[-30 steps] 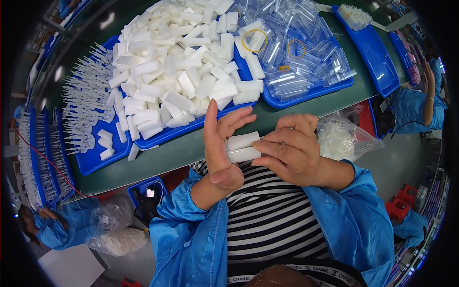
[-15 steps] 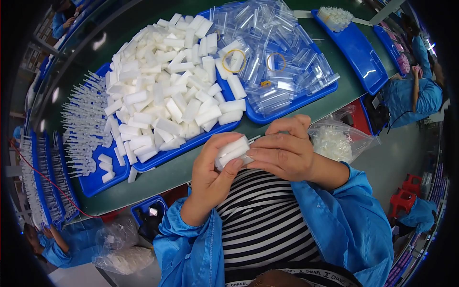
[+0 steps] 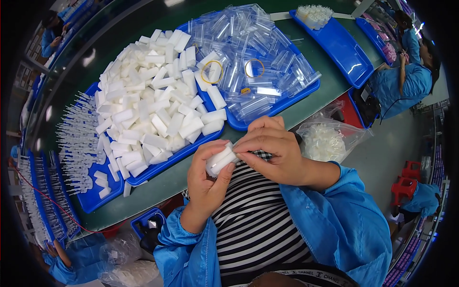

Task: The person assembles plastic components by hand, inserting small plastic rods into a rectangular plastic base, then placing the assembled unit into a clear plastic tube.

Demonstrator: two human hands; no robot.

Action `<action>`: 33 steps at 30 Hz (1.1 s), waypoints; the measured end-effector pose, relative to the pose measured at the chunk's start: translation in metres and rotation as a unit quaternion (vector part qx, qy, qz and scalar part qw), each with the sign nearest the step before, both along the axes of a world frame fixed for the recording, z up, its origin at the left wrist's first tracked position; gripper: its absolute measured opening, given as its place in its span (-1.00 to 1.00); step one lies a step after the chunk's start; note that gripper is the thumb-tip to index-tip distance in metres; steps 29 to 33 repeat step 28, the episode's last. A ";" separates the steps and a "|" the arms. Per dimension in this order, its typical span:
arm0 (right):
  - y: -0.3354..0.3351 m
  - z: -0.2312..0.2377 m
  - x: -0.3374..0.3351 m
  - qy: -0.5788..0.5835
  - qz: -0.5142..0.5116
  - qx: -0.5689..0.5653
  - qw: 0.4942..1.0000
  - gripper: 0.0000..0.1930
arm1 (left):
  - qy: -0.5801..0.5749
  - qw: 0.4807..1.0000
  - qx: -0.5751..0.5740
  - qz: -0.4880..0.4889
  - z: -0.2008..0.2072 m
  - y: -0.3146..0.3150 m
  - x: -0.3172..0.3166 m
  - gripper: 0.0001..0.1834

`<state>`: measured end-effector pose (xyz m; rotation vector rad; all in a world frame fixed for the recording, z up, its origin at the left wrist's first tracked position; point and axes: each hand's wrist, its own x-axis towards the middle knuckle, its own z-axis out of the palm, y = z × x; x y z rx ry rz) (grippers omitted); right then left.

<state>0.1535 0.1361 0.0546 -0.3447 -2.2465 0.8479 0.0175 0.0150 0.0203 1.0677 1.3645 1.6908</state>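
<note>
Centre frame: left hand (image 3: 206,184) cups a small stack of white foam blocks (image 3: 220,160); right hand (image 3: 273,150) fingertips pinch its end. Big white pile in blue tray (image 3: 158,165) upper left untouched, so mostly left. Clear sleeves (image 3: 253,71) upper centre.

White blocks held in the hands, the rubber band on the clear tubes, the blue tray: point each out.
white blocks (image 3: 220,160), head view, middle of the held pair
rubber band (image 3: 211,72), head view, its yellow loop
blue tray (image 3: 345,50), head view, bare floor
</note>
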 end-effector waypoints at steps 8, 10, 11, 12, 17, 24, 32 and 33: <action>0.000 0.001 -0.001 0.033 0.012 0.039 0.999 -0.80 | -0.024 0.998 0.032 -0.044 -0.002 0.002 -0.006 -0.68; 0.004 0.002 -0.001 0.017 0.047 0.043 0.998 -0.76 | -0.047 0.997 0.030 -0.045 -0.006 0.003 -0.008 -0.70; 0.010 0.006 -0.002 0.016 0.047 0.046 0.998 -0.76 | -0.047 0.997 0.032 -0.045 -0.007 0.002 -0.008 -0.70; 0.020 0.013 -0.003 -0.004 0.024 0.086 0.996 -0.76 | -0.073 0.996 0.026 -0.037 -0.007 0.001 -0.008 -0.71; 0.129 0.016 -0.006 -0.100 -0.181 0.237 0.949 -0.80 | -0.112 0.993 0.022 -0.019 -0.007 -0.002 -0.007 -0.72; 0.199 0.021 -0.043 -0.320 -0.281 0.320 0.846 -0.74 | -0.139 0.990 0.018 -0.010 -0.004 -0.001 -0.005 -0.74; 0.196 0.024 -0.060 -0.402 -0.278 0.304 0.818 -0.70 | -0.140 0.990 0.015 -0.009 -0.004 -0.003 -0.007 -0.73; 0.196 0.024 -0.060 -0.402 -0.278 0.304 0.818 -0.70 | -0.140 0.990 0.015 -0.009 -0.004 -0.003 -0.007 -0.73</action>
